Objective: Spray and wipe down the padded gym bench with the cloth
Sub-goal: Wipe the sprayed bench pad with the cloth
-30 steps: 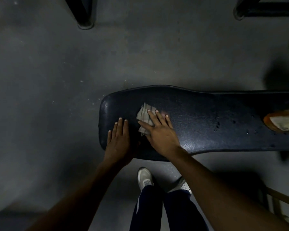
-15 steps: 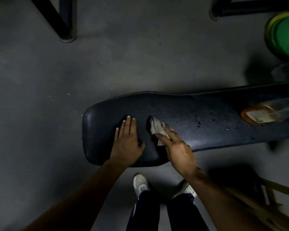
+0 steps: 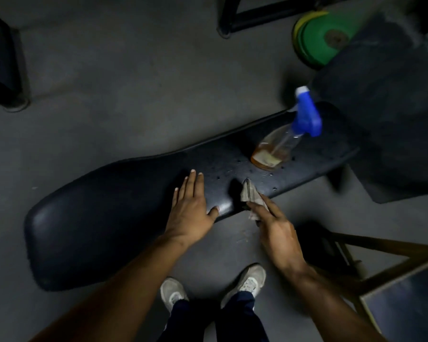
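A long black padded bench point(image 3: 104, 218) runs from lower left to upper right across the head view. My left hand point(image 3: 189, 207) lies flat on its pad, fingers spread, holding nothing. My right hand point(image 3: 276, 230) grips a crumpled grey cloth point(image 3: 250, 196) at the bench's near edge, the cloth's tip touching the pad. A clear spray bottle point(image 3: 279, 146) with a blue trigger head and amber liquid stands on the pad further right, apart from both hands. Small droplets dot the pad around the bottle.
Green and yellow weight plates point(image 3: 324, 38) lie on the floor at the upper right. A dark upright pad point(image 3: 386, 112) rises at the bench's right end. Black frame legs point(image 3: 3, 70) stand at the left, a wooden stool point(image 3: 381, 267) at the lower right. My shoes point(image 3: 250, 282) stand under the bench edge.
My right hand has slid the cloth rightward along the pad to its near edge. My left hand followed to the right, still flat. The view swung, bringing the spray bottle's head into sight.
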